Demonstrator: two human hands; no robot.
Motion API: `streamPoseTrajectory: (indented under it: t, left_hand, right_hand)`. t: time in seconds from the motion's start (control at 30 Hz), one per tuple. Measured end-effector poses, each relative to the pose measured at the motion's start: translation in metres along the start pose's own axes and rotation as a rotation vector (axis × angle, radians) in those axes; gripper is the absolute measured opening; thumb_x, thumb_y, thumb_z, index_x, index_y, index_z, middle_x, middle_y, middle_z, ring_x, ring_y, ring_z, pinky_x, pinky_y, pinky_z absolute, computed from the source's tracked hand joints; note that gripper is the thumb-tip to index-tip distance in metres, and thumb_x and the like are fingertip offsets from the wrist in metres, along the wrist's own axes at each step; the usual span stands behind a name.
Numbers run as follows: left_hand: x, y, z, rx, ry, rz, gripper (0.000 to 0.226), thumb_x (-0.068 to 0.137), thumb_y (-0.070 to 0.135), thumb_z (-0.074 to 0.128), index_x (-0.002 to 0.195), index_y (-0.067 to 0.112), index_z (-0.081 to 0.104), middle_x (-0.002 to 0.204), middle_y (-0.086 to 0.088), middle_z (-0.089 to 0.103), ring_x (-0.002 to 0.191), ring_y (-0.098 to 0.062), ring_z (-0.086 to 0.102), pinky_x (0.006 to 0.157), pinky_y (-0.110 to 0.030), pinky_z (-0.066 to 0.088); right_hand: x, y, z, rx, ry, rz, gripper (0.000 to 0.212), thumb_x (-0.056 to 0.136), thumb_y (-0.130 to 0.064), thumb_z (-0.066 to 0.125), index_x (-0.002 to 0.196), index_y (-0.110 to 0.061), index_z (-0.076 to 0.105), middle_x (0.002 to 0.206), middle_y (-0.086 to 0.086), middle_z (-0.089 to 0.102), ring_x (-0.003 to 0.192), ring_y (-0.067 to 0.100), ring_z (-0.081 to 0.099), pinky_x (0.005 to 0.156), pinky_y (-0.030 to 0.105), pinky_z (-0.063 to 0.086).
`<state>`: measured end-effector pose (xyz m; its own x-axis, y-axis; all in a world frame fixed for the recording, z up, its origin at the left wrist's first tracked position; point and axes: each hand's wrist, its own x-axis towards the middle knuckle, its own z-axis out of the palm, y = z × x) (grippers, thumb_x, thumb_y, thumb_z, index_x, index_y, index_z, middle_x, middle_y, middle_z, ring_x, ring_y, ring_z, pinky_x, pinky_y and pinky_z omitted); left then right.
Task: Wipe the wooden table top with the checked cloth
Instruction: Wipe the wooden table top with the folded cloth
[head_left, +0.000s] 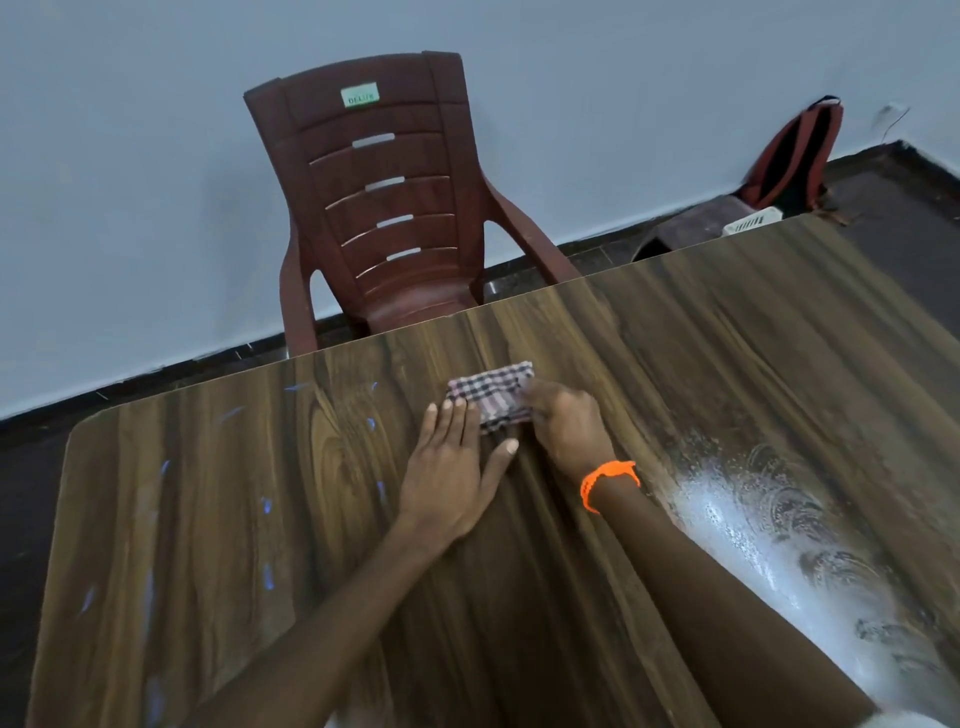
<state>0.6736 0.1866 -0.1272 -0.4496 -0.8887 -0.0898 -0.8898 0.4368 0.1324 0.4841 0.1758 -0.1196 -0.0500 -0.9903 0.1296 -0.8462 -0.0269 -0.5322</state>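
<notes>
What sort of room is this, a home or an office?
Hard to say; probably a plain room in a home or hostel. A wood-grain table faces a brown plastic chair against a bare wall, and a backpack leans on the dark floor.

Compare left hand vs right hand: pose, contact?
The left hand lies flat with straight fingers, its fingertips at the checked cloth's left edge; the right hand has curled fingers on the cloth. The right wrist wears an orange band; the left is bare. Both rest on the wooden table top.
</notes>
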Motion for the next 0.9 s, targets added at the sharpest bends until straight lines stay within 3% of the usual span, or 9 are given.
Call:
streamPoseTrajectory:
  t: [0.1,0.23,0.4,0.63,0.83,0.9]
  left_hand:
    - [-0.005,0.019,0.008,-0.007,-0.029,0.042,0.095,0.099,0.07,0.0,0.154,-0.002,0.03,0.158,-0.024,0.034,0.153,-0.03,0.024,0.126,-0.046,0.012]
    - [0.04,0.043,0.009,0.008,-0.028,0.121,0.093,0.1,0.068,0.004,0.155,-0.003,0.026,0.159,-0.026,0.03,0.153,-0.032,0.021,0.126,-0.047,0.01]
    - [0.098,0.031,0.0,0.047,-0.025,0.047,0.091,0.099,0.066,0.003,0.157,-0.001,0.019,0.164,-0.022,0.022,0.155,-0.03,0.014,0.127,-0.046,0.004]
    - [0.066,-0.011,-0.005,0.061,-0.01,-0.072,0.09,0.1,0.067,0.004,0.158,-0.001,0.019,0.163,-0.022,0.023,0.155,-0.03,0.014,0.127,-0.045,0.003]
    - [0.041,0.006,0.0,0.059,-0.023,0.007,0.098,0.098,0.072,0.001,0.155,-0.003,0.026,0.159,-0.026,0.029,0.153,-0.033,0.021,0.127,-0.047,0.009]
    - [0.062,0.02,-0.002,0.046,-0.036,0.034,0.095,0.098,0.071,0.005,0.156,-0.003,0.022,0.161,-0.026,0.026,0.153,-0.033,0.019,0.127,-0.047,0.008]
  right_hand:
    - [-0.018,0.024,-0.011,-0.008,0.034,-0.056,0.035,0.073,-0.003,0.059,0.102,-0.016,0.074,0.114,0.005,0.07,0.104,0.02,0.065,0.095,0.025,0.046]
    - [0.004,0.045,-0.026,-0.061,0.127,0.076,0.033,0.073,-0.003,0.058,0.098,-0.015,0.075,0.107,0.008,0.073,0.098,0.028,0.068,0.083,0.035,0.054]
    - [0.068,0.039,-0.019,-0.06,0.162,0.19,0.032,0.074,0.001,0.056,0.092,-0.015,0.076,0.097,0.01,0.074,0.091,0.03,0.068,0.08,0.033,0.054]
    - [0.079,0.002,0.014,0.051,0.012,0.052,0.033,0.076,-0.003,0.051,0.096,-0.016,0.073,0.097,0.011,0.074,0.088,0.032,0.07,0.075,0.043,0.056]
    - [0.028,0.026,0.002,0.057,0.134,-0.06,0.036,0.077,-0.018,0.044,0.101,-0.02,0.071,0.109,0.001,0.072,0.097,0.017,0.067,0.083,0.029,0.054]
    - [0.037,0.039,-0.005,0.026,0.178,0.012,0.033,0.078,-0.011,0.049,0.099,-0.019,0.072,0.105,0.005,0.073,0.094,0.024,0.069,0.081,0.035,0.056]
